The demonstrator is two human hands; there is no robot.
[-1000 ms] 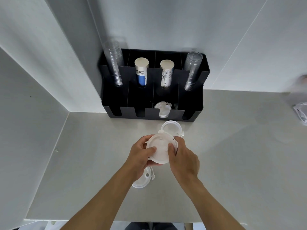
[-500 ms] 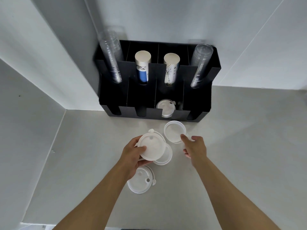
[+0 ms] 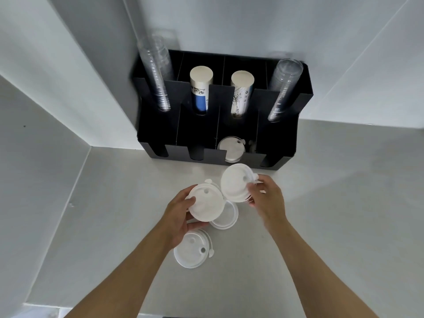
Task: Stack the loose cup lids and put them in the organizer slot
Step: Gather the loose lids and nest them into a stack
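Both bare forearms extend forward, converging toward the black organizer (image 3: 220, 111). The left hand (image 3: 181, 214) is cupped, thumb on top and fingers beneath a white lid (image 3: 206, 204). The right hand (image 3: 267, 198), nearer the organizer, pinches the edge of a second lid (image 3: 236, 183) with its fingertips.

Two stacks of clear cups (image 3: 156, 74) (image 3: 283, 88) are seen at the upper centre, one leaning left, one right. Between them two paper-cup stacks (image 3: 200, 92) (image 3: 241, 92) are set (one banded blue). A grey counter (image 3: 332, 203) fills the lower frame, with white walls (image 3: 252, 24) behind.
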